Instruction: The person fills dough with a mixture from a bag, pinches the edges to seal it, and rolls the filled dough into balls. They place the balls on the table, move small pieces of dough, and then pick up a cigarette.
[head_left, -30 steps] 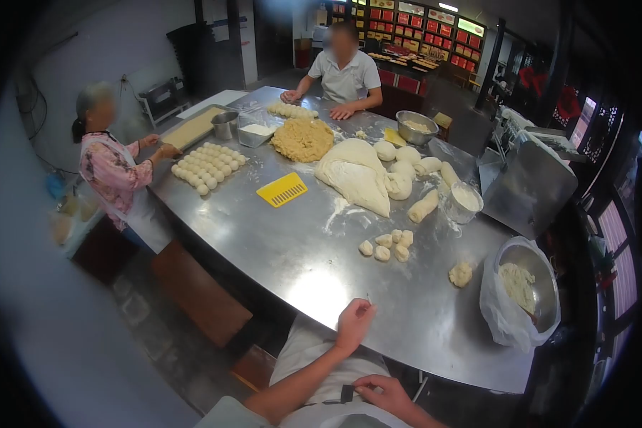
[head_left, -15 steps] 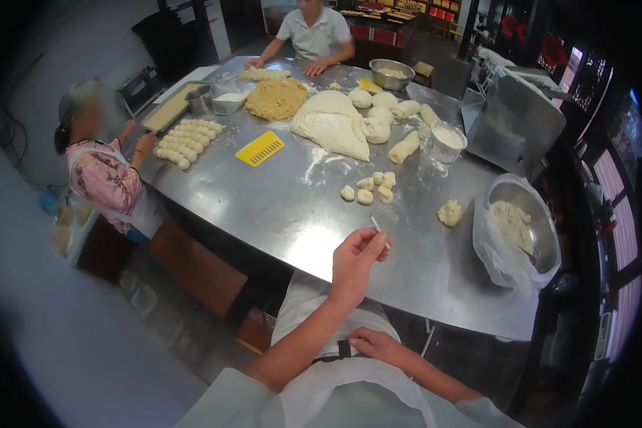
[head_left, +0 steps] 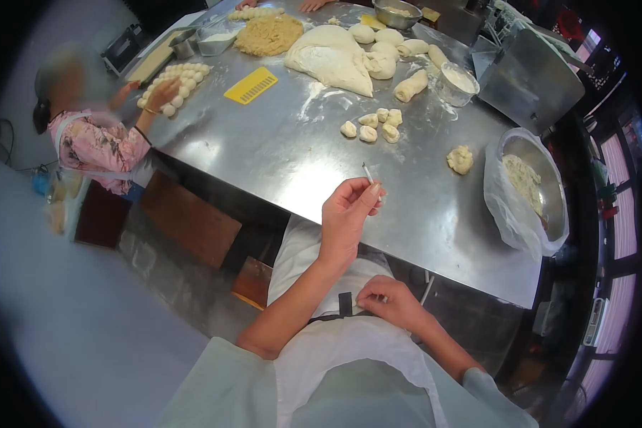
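Note:
Over the near table edge is my left hand [head_left: 349,210], its fingers closed on a thin white stick [head_left: 367,171] with a dark tip. My right hand [head_left: 392,303] rests at my waist, fingers curled and pressed together beside a black strap [head_left: 345,304]; what it pinches is too small to make out. Beyond my left hand lie several small dough pieces [head_left: 368,133], with a single lump [head_left: 460,160] to their right. Farther back are a large dough slab [head_left: 328,57], a dough roll [head_left: 411,85] and a yellow scraper [head_left: 250,85].
On the metal table [head_left: 264,143], a plastic-lined bowl [head_left: 524,189] stands at the right edge. A metal machine [head_left: 531,78] is behind it. At the left, a person in a pink floral top [head_left: 100,146] reaches over rows of dough balls [head_left: 185,82]. Another person's hands show at the far edge.
The view has tilted down. My left hand has risen, with the white stick now plainly visible. My right hand stays at the waist. The person at the left has moved a hand onto the dough balls.

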Tool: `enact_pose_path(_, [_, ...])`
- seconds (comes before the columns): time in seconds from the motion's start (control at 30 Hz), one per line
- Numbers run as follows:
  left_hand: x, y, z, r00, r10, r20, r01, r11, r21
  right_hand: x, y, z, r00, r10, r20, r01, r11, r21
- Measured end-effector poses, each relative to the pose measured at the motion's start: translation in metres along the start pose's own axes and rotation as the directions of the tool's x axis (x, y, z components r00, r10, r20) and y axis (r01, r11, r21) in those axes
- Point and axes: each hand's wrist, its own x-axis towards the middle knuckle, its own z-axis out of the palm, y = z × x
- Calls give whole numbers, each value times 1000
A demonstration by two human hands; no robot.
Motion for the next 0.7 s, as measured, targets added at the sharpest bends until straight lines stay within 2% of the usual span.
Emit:
enact_pose_path(0.07, [6, -15, -9, 998, -7, -55, 9, 1000, 23, 0, -15, -2, 998, -57, 32, 60, 990, -124])
enact_pose_path(0.17, [13, -39, -20, 995, -43, -93, 46, 999, 23, 3, -17, 2, 989, -93, 112, 115, 971, -210])
enact_pose_path(0.23, [14, -42, -18, 993, -56, -100, 58, 998, 19, 10, -30, 3, 994, -43, 100, 72, 951, -301])
enact_pose_path(0.3, [16, -44, -20, 998, -28, -52, 30, 999, 42, 17, -31, 7, 995, -27, 95, 73, 853, -516])
enact_pose_path(0.4, [19, -43, -17, 1000, -4, -19, 5, 1000, 27, 22, -35, 6, 976, 70, 204, 77, 769, -635])
enact_pose_path(0.5, [20, -48, -15, 1000, 12, -13, -11, 998, 54, 29, -53, 5, 948, 269, 172, -93, 747, -658])
enact_pose_path(0.7, [19, -57, -15, 1000, 10, 29, -12, 999, 48, 29, -52, 7, 926, 310, 214, -77, 712, -698])
